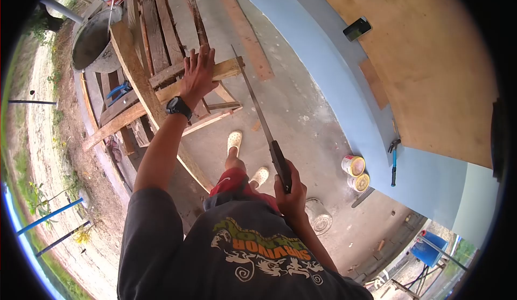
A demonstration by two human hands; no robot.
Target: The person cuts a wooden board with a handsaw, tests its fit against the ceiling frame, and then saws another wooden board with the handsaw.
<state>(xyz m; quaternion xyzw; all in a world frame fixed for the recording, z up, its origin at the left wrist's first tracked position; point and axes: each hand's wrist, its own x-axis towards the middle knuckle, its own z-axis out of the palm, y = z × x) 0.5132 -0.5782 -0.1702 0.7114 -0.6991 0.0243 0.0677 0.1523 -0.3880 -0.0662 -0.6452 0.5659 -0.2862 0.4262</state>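
Observation:
My right hand [291, 192] is wrapped round the dark handle of a handsaw [258, 103]. The saw's long blade runs up and away from me, touching or just beside the end of a wooden beam [228, 69]. On top of that beam lies my left hand [199, 76], fingers spread and stretched over the wood, a black watch on its wrist. The beam lies across a rough bench of planks [153, 22]. Another length of timber [129, 57] crosses it to the left of my left hand. My palm hides part of the beam.
Behind my right hand stand two paint tubs [353, 166] and a bucket [319, 217]. A hammer [394, 162] and a phone [357, 28] lie on the raised surfaces at right. A loose board [246, 35] is on the floor. Blue-handled pliers [118, 91] rest among the planks.

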